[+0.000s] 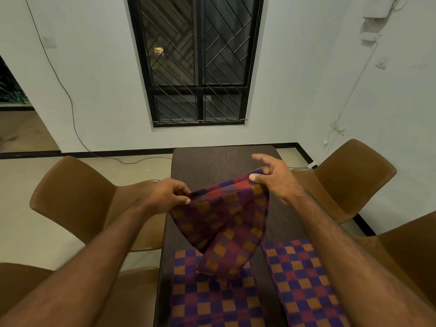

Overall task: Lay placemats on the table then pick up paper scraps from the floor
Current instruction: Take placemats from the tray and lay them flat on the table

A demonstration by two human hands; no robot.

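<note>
A checked placemat in red, blue and orange hangs in the air over the dark wooden table. My left hand pinches its top left corner. My right hand pinches its top right corner between thumb and fingers, with the forefinger stretched out. The cloth sags and folds below my hands. Two more checked placemats lie flat on the near part of the table, one on the left and one on the right, partly under my right forearm.
Brown chairs stand at both sides of the table, left and right, with two more at the near corners. A barred window is in the far wall. A cable trails across the tan floor behind the table.
</note>
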